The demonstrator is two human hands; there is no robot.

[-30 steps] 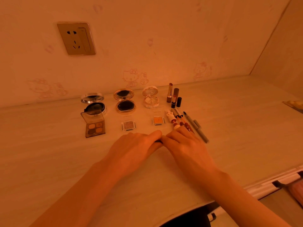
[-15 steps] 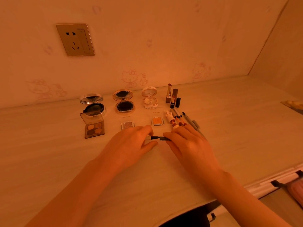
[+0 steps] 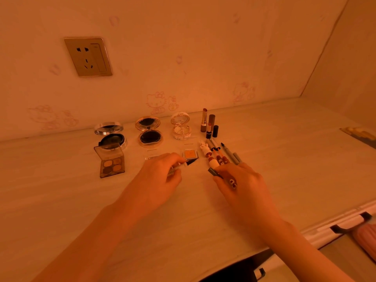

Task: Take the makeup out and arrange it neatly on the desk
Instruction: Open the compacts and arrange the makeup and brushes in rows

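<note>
My left hand (image 3: pixel 160 180) pinches a slim eyeliner pen (image 3: pixel 180 165), dark tip bare, over the desk (image 3: pixel 61 190). My right hand (image 3: pixel 242 184) pinches a dark cap (image 3: pixel 214 172) near it.

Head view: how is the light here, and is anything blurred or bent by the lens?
Head view: dim orange light tints everything, hiding true colours; head view: the left hand and its pinched eyeliner pen look slightly motion-blurred, the middle compact sharper; head view: the wide lens skews the wall socket, which looks tilted.
</note>
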